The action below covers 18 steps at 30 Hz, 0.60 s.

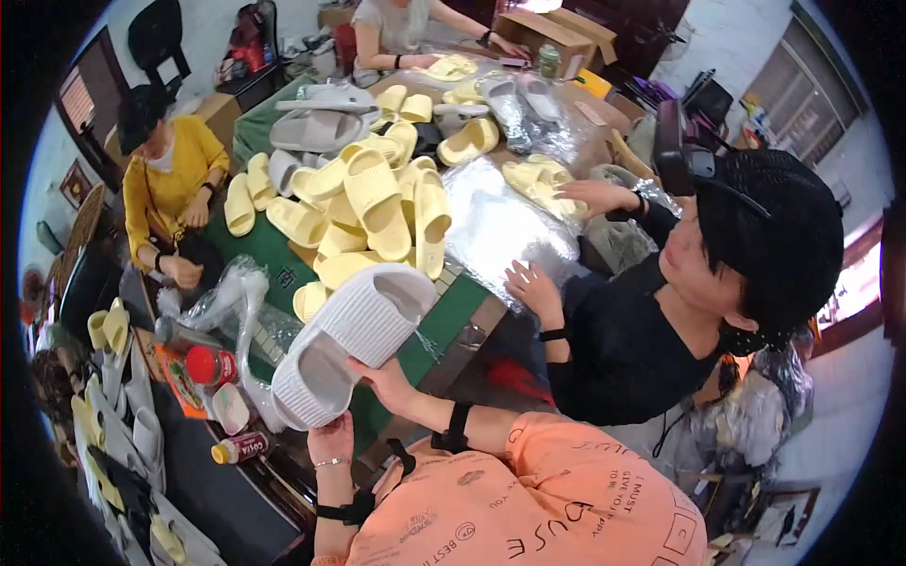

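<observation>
Head view: both hands grip one grey slide sandal (354, 341) above the bench (453, 316) — left hand (330, 440) fingers clamped on its heel, right hand (389, 382) under its middle — near yellow sandals (377, 203).

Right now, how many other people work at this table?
3: person in yellow, left; person in black, right; person in grey, far end. More may be hidden off-frame.

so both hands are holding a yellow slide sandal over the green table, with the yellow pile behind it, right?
Not quite: the sandal is pale grey-white, not yellow. The head view shows the left hand at its lower end and the right hand under its side, over the green table, with the yellow pile behind.
</observation>
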Each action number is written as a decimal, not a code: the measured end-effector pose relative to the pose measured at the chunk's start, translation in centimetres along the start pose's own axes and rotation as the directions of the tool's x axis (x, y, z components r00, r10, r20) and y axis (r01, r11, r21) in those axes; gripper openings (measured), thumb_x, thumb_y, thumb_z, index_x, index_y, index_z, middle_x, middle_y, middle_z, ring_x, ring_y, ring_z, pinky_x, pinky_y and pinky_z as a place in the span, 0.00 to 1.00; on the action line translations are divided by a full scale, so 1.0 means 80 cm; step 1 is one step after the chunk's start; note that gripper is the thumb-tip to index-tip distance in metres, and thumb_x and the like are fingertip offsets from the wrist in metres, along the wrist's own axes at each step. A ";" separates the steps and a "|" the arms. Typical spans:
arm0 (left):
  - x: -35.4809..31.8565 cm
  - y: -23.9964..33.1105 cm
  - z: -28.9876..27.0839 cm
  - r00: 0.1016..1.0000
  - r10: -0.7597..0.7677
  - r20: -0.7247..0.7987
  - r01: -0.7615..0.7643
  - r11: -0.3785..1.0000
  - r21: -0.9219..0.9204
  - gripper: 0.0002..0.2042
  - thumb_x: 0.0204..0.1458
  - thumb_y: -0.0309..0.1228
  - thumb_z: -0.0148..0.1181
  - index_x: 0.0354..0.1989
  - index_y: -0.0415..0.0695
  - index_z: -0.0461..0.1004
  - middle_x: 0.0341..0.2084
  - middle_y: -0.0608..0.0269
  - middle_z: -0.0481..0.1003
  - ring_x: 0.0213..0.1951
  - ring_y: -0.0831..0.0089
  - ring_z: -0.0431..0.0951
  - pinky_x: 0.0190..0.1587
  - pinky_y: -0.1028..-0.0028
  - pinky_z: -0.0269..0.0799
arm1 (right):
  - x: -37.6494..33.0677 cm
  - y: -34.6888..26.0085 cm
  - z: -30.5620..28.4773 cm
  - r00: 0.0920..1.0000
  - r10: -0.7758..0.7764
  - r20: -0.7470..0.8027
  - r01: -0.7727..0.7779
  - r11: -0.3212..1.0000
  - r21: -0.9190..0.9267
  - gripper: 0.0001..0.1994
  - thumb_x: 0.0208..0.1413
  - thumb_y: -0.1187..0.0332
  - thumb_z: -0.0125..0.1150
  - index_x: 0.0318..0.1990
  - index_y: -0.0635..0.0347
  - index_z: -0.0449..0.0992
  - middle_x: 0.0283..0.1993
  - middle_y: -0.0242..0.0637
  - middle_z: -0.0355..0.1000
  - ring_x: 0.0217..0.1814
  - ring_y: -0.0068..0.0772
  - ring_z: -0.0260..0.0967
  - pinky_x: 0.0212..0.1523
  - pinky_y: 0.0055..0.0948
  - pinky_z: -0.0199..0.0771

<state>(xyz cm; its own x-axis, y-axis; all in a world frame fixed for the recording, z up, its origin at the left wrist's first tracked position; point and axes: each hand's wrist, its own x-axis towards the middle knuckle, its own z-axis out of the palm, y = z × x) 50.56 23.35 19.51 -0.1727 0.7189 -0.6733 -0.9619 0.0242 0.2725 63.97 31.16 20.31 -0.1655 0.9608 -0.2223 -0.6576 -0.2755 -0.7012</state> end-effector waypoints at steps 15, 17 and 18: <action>0.011 -0.009 -0.011 0.989 -0.151 0.003 0.151 0.988 -0.022 0.13 0.51 0.31 0.35 0.41 0.41 0.63 0.40 0.57 0.66 0.43 0.62 0.66 0.46 0.57 0.62 | -0.021 -0.027 -0.015 0.943 -0.296 -0.153 0.276 0.951 -0.137 0.28 0.40 0.81 0.54 0.51 0.63 0.50 0.50 0.36 0.54 0.50 0.30 0.53 0.50 0.26 0.51; 0.004 -0.009 -0.019 0.994 -0.106 -0.028 0.104 0.993 -0.053 0.12 0.51 0.30 0.38 0.41 0.40 0.63 0.40 0.57 0.65 0.43 0.62 0.66 0.45 0.60 0.64 | -0.021 -0.023 -0.011 0.941 -0.295 -0.168 0.276 0.953 -0.127 0.27 0.41 0.83 0.51 0.50 0.58 0.52 0.48 0.32 0.56 0.50 0.28 0.54 0.50 0.25 0.53; 0.002 -0.009 -0.018 0.995 -0.096 -0.023 0.094 0.994 -0.060 0.12 0.51 0.30 0.38 0.41 0.40 0.63 0.40 0.57 0.65 0.43 0.62 0.66 0.45 0.60 0.64 | -0.022 -0.027 -0.001 0.946 -0.267 -0.185 0.249 0.962 -0.115 0.27 0.40 0.83 0.51 0.51 0.58 0.52 0.49 0.32 0.56 0.50 0.28 0.53 0.51 0.25 0.52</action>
<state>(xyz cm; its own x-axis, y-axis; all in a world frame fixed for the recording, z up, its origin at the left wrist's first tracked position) 50.93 22.39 18.22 -0.0847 0.6974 -0.7116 -0.9848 0.0503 0.1664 65.75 30.03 22.12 0.1554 0.9766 -0.1485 -0.5888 -0.0291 -0.8078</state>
